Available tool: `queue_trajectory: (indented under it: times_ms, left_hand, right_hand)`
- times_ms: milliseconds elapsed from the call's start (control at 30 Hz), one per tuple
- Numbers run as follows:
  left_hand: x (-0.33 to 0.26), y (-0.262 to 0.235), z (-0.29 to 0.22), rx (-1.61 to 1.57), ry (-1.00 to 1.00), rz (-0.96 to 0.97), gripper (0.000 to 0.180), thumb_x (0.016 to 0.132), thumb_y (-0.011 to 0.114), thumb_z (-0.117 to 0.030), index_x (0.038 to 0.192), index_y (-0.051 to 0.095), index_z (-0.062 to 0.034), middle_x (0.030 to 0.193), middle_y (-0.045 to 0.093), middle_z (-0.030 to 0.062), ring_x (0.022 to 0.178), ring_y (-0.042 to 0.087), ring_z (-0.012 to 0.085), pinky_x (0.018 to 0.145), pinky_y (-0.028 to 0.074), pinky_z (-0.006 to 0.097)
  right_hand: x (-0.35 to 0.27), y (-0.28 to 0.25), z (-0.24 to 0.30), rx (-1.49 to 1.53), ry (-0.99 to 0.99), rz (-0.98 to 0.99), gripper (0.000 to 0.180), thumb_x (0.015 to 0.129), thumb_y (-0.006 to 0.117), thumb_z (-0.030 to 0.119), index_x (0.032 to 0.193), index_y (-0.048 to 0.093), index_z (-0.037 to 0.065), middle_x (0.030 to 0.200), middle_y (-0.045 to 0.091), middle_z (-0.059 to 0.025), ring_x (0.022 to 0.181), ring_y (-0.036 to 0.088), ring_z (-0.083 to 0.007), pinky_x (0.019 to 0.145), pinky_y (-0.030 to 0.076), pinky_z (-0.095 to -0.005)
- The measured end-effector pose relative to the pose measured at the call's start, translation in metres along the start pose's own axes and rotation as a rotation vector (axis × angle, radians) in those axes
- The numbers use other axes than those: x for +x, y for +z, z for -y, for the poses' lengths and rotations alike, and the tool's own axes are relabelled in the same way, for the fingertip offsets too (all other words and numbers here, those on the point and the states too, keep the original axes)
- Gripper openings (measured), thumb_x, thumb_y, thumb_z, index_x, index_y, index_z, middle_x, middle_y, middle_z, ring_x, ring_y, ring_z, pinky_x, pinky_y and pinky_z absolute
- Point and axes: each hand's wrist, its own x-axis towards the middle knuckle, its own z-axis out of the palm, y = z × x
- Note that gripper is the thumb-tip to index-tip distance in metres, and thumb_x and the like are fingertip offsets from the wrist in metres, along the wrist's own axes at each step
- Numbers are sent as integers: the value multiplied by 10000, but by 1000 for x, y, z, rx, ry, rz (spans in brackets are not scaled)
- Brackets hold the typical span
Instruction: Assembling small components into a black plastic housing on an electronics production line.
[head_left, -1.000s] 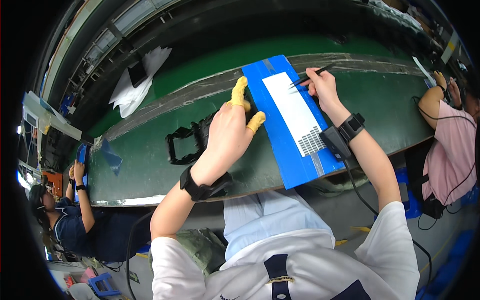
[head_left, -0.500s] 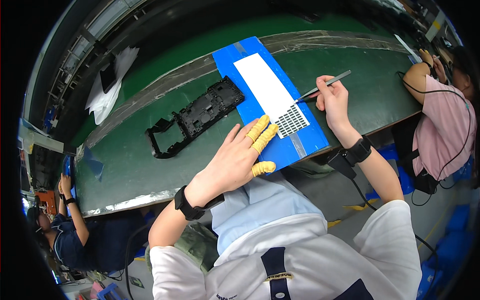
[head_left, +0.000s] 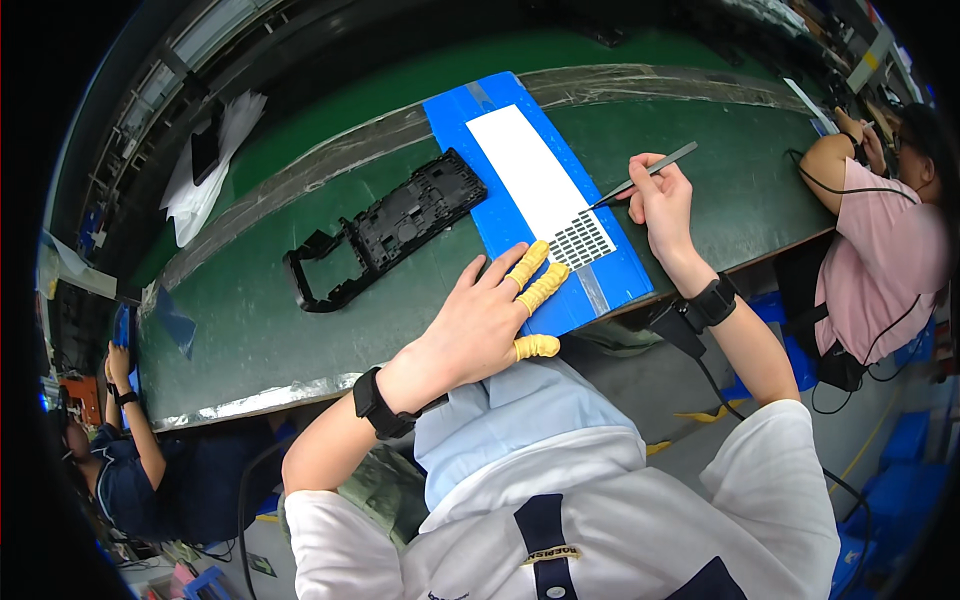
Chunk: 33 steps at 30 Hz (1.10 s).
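Note:
My right hand (head_left: 660, 205) pinches a pair of grey metal tweezers (head_left: 645, 172). Their tip is at the upper edge of a grid of small black stickers (head_left: 583, 243) on a white backing sheet (head_left: 520, 160). The sheet lies on a long blue board (head_left: 617, 245). Yellow finger cots cover the thumb and two fingers of my left hand (head_left: 490, 315). That hand is spread flat, two covered fingertips at the lower left edge of the sheet and the thumb near the board's front edge. Left of the board lies a black plastic frame (head_left: 400, 225) with an open loop at one end.
The green table (head_left: 240, 330) has a taped front edge. At the back left, white sheets (head_left: 195, 195) lie under a dark flat object (head_left: 205, 152). A person in pink (head_left: 865, 245) works at the right, another in dark blue (head_left: 145, 490) at the left.
The tweezers' tip has shifted slightly left and down at the sticker grid. My left hand stays spread at the sheet's edge, and the whole view has drifted a little.

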Motion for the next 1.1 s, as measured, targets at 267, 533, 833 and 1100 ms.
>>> queue_trajectory:
  times_ms: [267,533,833,1100]
  left_hand:
    - [-26,-32,10,-19,-209,-317,629,629,636,-238,1159,375,-20,1172,363,211,1078,353,336,889,291,423]
    - [-100,-26,57,364,-738,-194,328,635,623,-125,944,554,-38,809,549,117,811,497,240,856,298,408]
    - [-85,-26,16,240,-761,-417,295,615,641,-234,782,578,0,687,528,96,698,492,209,750,332,356]
    - [-81,-25,49,127,-664,-405,577,588,666,-265,1034,474,47,1049,461,170,979,420,272,829,322,363]
  right_hand:
    - [2,2,25,204,162,-34,147,798,504,113,883,468,-2,593,527,-142,351,320,-47,344,249,-181]
    - [-8,58,58,158,130,180,167,806,502,131,902,484,-5,598,546,-123,361,331,-27,355,247,-178]
    - [-30,158,32,31,163,402,125,805,503,116,866,484,8,597,558,-127,336,321,-31,335,229,-178]
    - [-36,167,8,4,59,473,98,779,514,41,861,486,-5,565,553,-73,362,407,-26,306,272,-162]
